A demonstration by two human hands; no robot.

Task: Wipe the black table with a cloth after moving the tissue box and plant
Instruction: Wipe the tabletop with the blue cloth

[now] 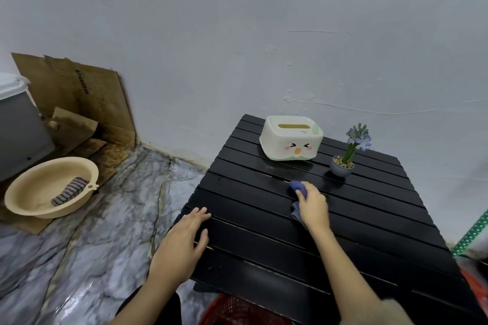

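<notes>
Black table (264, 240): low, slatted top, set against the white wall (237, 34) at the right of the room.

Tissue box (291, 141): cream plastic with a cartoon face on its near side; stands on the far part of the table, close to the wall.

Plant (348, 152): small grey pot topped with pebbles, one stem with pale purple flowers; stands just right of the tissue box, apart from it.

Cloth (298, 187): blue-purple, bunched; lies on the slats near the middle of the table, nearer than the box and the plant, mostly covered by the hand.

Right hand (313, 206): fingers curled around the cloth, gripping it and pressing it onto the table top.

Left hand (182, 240): fingers loose and spread, holding nothing; palm down at the near left edge of the table, fingertips on the slats.

Basin (29, 190): beige, round; sits on the floor at far left, well apart from the table, with a checked rag (70, 191) inside.

Cardboard (87, 97): flattened sheets leaning on the wall behind the basin.

Floor (92, 258): grey marble pattern.

Basket (237, 309): red mesh, at the near edge below the table, partly out of view.
</notes>
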